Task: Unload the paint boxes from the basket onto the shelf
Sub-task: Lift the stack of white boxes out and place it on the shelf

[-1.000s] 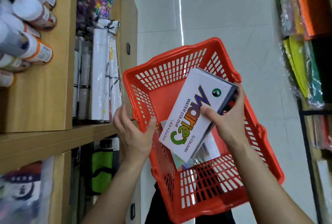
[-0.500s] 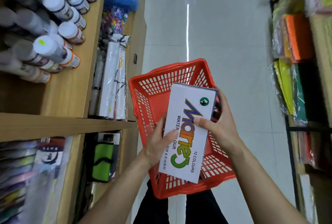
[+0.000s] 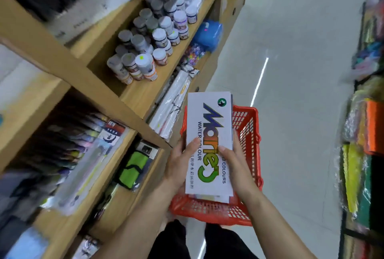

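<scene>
Paint boxes (image 3: 208,144) sit stacked above the basket (image 3: 250,134); left hand (image 3: 178,168) and right hand (image 3: 238,167) fingers (image 3: 225,150) grip opposite edges, likely steadying them.

Only one cam here, worn on the person's head: wide-angle, pointing forward and down along the aisle floor (image 3: 301,71). Wooden shelf (image 3: 143,94) sits close on the left, a rack (image 3: 365,155) on the right; the edges look smeared, probably blur.

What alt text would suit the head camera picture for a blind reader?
Two hands hold a white watercolour box over a red basket, the left hand at its left edge, the right hand at its right. Wooden shelves to the left carry paint jars and rolled paper.
</scene>
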The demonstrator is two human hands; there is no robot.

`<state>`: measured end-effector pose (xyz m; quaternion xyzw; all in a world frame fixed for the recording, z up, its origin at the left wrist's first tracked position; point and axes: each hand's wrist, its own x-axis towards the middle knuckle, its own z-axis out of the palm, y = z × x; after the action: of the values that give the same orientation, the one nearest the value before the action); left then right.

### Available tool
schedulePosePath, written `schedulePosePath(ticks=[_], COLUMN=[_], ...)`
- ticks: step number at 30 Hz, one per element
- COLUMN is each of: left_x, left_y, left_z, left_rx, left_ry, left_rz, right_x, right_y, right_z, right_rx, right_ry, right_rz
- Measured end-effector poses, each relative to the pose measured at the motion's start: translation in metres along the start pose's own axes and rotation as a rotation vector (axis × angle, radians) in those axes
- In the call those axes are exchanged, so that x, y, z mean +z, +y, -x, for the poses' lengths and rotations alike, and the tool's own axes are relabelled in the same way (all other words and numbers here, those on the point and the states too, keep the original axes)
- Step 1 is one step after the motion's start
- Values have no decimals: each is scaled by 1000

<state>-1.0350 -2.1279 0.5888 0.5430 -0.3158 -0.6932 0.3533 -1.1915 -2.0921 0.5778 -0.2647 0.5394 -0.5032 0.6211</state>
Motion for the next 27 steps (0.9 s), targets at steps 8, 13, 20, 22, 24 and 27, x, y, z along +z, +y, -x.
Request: schedulePosePath(ticks=[8, 13, 20, 22, 24, 27], left_x=[-38, -84, -172, -195, -217, -247], left_y=[59, 78, 84, 83, 83, 83], left_z=[95, 170, 280, 310, 339, 378], left_rx=[240, 397, 521, 537, 557, 557], left_ry=[100, 207, 437, 512, 582, 699], left_rz=[106, 87, 109, 128, 129, 140], right_x=[77, 141, 247, 278, 307, 351], right_y=[-47, -62, -54, -48, -43, -32], right_z=[47, 96, 175, 194, 209, 230], right_rx=[-142, -168, -162, -150, -151, -130], right_ry=[-264, -417, -608, -706, -804, -865], right_rz=[68, 55, 108, 129, 164, 221])
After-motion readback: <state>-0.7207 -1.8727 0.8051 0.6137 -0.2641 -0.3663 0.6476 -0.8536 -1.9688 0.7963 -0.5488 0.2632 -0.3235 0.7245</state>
